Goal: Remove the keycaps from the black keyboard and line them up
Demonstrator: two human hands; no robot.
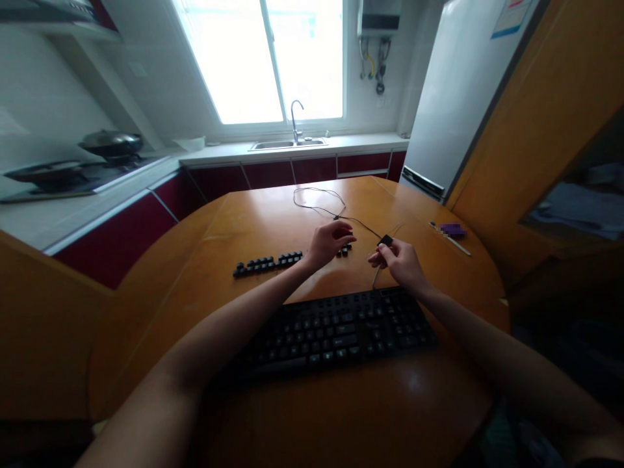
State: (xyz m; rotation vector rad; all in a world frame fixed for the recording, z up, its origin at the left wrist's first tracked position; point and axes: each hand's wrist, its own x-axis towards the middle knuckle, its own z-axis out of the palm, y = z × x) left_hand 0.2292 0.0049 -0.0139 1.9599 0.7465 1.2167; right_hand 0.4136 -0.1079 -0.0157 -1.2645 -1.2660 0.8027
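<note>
My right hand pinches a small black square piece between thumb and fingers. A thin black cable runs up to this piece from a loop at the table's far side. My left hand is raised to its left, fingers curved and thumb apart, with nothing visible between them. Just behind that hand lie a few loose black keycaps. A row of black keycaps extends to the left. Below both hands lies a black keyboard, partly covered by my left forearm. A thin pale strip shows under my right hand.
The wooden table has a rounded edge. At right lie a purple item, partly blurred, and a white stick-like tool. Beyond are a sink, a stove with pans and a refrigerator.
</note>
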